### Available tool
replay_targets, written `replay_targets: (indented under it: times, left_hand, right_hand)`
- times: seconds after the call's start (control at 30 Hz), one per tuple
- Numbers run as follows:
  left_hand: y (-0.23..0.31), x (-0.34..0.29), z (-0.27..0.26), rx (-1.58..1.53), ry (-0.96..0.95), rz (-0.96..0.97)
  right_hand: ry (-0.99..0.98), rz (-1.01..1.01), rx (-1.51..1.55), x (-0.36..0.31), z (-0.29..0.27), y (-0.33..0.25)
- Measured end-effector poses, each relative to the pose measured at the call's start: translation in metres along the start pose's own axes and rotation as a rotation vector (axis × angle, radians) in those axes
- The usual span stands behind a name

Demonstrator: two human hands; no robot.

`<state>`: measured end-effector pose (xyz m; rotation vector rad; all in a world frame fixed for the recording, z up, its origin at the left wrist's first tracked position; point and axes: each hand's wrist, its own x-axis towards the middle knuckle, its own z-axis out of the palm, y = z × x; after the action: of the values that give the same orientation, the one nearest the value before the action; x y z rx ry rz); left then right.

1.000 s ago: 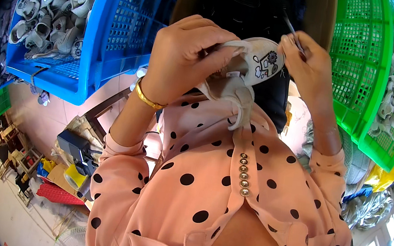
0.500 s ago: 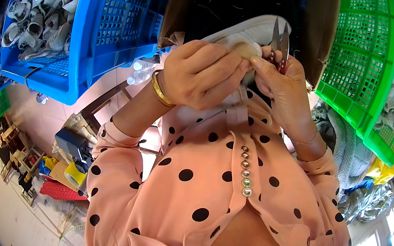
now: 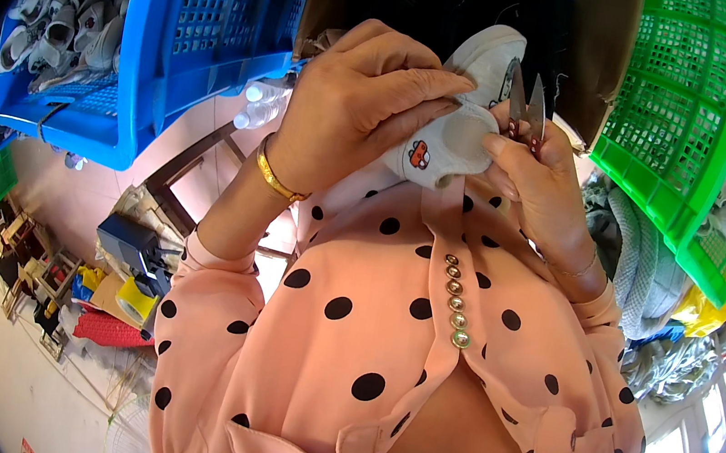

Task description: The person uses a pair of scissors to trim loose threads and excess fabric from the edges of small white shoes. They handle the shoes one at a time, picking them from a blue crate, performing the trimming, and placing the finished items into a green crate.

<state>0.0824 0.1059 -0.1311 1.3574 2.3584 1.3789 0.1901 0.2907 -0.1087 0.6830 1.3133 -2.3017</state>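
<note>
Pinkish floor [image 3: 55, 195] shows at nine o'clock; a blue basket [image 3: 214, 33] heaped with pale shoes [image 3: 64, 27] stands at ten, a green basket [image 3: 679, 121] at two. Near one o'clock I see a small white shoe [image 3: 447, 141], its edge pinched in the left hand [image 3: 363, 89]; the right hand [image 3: 548, 178] clasps spread scissors [image 3: 537, 112], thumb against that shoe.
</note>
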Motion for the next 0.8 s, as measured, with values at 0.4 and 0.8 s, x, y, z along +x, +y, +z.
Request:
replay_targets:
  times: [0.4,0.8]
  left_hand:
    - [-0.012,-0.033,0.034,0.035,0.067,-0.038]
    - [0.003,-0.033,0.052,-0.039,0.129,-0.27]
  right_hand:
    - [0.049,0.074,-0.018,0.01,-0.004,0.033]
    - [-0.011,-0.537,-1.298,0.024,-0.043,-0.009]
